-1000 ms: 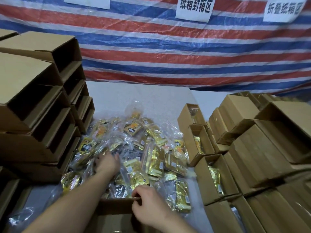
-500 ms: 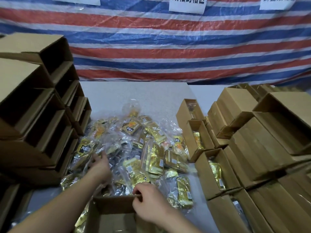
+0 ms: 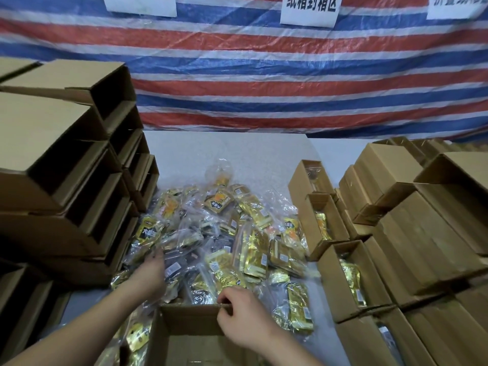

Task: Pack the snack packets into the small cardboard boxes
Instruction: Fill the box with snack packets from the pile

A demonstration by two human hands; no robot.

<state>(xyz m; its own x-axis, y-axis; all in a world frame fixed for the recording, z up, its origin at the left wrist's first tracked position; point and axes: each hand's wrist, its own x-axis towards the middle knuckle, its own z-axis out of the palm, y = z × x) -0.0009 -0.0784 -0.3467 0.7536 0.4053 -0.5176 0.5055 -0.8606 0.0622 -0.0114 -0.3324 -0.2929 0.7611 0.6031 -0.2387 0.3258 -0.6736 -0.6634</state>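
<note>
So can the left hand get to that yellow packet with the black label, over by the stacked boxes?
Probably yes. The left hand already rests on the packet pile, and the yellow packet with the black label lies on top just past its fingertips, uncovered. The stacked boxes stand beside it, not over it.

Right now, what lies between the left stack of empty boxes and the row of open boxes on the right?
The pile of snack packets on the table, seen in the head view.

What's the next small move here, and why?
Probably close the left hand on one packet in the pile and bring it into the open box: its fingers already reach into the packets, and the right hand pinches the box's far wall.
</note>
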